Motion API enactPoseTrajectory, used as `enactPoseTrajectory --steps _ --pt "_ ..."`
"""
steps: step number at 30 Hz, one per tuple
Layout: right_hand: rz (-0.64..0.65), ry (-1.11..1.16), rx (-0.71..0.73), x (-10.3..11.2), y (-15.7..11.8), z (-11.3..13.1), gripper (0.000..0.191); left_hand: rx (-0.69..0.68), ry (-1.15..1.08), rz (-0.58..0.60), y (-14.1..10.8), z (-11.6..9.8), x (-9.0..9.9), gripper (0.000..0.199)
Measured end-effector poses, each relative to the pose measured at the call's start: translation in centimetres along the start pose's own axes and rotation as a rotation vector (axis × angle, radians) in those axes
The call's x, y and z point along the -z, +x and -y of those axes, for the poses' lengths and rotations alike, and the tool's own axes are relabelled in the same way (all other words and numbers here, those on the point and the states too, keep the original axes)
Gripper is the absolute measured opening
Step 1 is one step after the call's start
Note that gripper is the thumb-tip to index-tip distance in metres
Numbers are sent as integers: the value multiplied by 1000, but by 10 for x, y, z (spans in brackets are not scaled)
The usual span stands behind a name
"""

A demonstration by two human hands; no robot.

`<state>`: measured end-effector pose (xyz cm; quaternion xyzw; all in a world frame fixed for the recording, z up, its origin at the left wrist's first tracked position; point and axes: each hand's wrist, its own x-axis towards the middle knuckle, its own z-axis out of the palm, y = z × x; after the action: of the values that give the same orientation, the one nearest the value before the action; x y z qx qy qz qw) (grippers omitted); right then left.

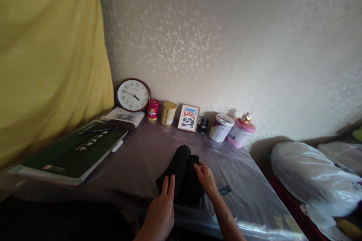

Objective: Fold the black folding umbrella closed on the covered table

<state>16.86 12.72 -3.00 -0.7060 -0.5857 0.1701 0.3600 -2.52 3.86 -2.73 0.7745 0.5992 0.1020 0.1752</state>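
Note:
A matte black piece, cloth-like and partly rolled or folded (pixel 181 165), lies near the front of the table. Two stretched fingers of my left hand (pixel 161 209) rest against its lower left side; the thumb is hidden. On its right edge, the thumb and fingers of my right hand (pixel 206 179) are closed, pinching the upper right part. The left portion forms a thick rounded roll, with a flatter fold beside it on the right. Just right of my right wrist lies a small dark strip (pixel 224 190), too unclear to name.
A green book (pixel 68 154) with a pen (pixel 100 130) lies at left, a white marker (pixel 117 146) beside it. Along the wall stand a clock (pixel 134 95), red can (pixel 153 110), yellow can (pixel 169 113), framed panda picture (pixel 188 118), and two tubs (pixel 221 128). White plastic bags (pixel 313 173) lie right.

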Motion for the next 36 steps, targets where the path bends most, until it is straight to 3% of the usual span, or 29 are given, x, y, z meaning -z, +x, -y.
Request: enactPoseTrajectory --steps 6,15,26,32,36 --pt "76 55 19 0 6 20 38 39 31 36 -1 -4 7 74" --pt "41 240 25 -21 7 46 38 38 52 55 -4 -7 13 76" --pt "71 13 77 -45 13 57 34 11 39 19 1 -2 7 72" --pt "274 51 173 -42 7 75 30 33 -1 0 -1 0 3 68" --pt "298 -37 249 -41 3 84 23 27 17 -13 -3 -1 5 79"
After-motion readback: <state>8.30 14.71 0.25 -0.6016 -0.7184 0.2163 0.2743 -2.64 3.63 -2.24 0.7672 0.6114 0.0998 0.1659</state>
